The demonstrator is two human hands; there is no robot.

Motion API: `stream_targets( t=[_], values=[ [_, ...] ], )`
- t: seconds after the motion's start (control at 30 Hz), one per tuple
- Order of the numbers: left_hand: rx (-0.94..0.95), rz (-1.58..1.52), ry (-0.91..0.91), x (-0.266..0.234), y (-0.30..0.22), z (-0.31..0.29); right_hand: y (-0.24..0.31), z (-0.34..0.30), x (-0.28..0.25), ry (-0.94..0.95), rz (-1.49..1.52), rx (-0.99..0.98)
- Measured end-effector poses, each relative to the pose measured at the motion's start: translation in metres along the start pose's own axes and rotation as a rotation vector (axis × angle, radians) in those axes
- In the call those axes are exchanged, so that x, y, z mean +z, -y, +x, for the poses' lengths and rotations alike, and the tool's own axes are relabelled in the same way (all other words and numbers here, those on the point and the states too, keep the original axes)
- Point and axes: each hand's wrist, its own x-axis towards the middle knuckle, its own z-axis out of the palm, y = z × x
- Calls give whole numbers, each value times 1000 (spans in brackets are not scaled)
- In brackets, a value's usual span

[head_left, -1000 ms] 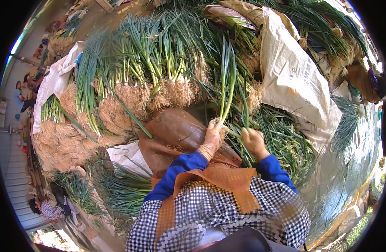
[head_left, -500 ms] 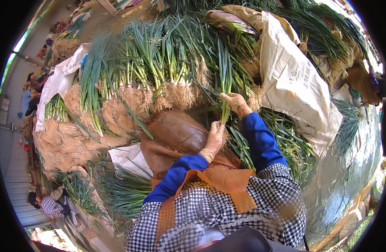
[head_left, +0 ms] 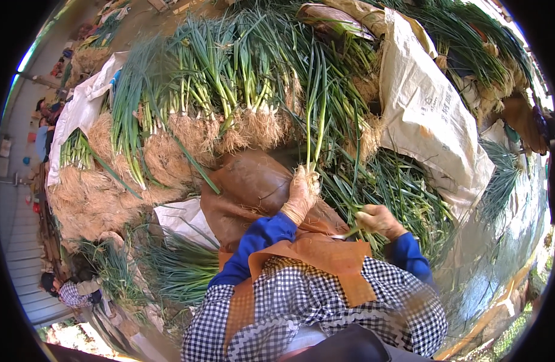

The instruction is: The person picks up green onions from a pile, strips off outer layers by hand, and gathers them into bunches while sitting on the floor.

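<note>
My left hand (head_left: 301,194) is closed around the lower end of a few green onions (head_left: 315,130), whose long green tops point away from me. My right hand (head_left: 379,219) is apart from them, nearer my body on the right, with its fingers closed on a limp green onion leaf (head_left: 350,233) that has a pale end. Below my left hand a brown apron (head_left: 247,181) covers my lap. Beside my right hand lies a loose heap of green leaves (head_left: 404,187).
Rows of green onions with tan roots (head_left: 193,133) lie ahead and to the left. A white woven sack (head_left: 425,114) covers more on the right. Another bunch of green onions (head_left: 184,271) rests at near left. A person (head_left: 75,292) is at the far left.
My right hand has come away from the green onions, down toward me and to the right, with a leaf in it. My left hand has shifted slightly left and farther from me.
</note>
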Motion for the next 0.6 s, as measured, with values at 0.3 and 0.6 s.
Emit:
stream_targets(
  t=[0.3,0.6],
  values=[
    [-107,473,294,19,-10,-10,-2,139,-1,-225,-991,-582],
    [455,378,535,53,-72,-44,-183,90,-132,194,-1105,472]
  ],
)
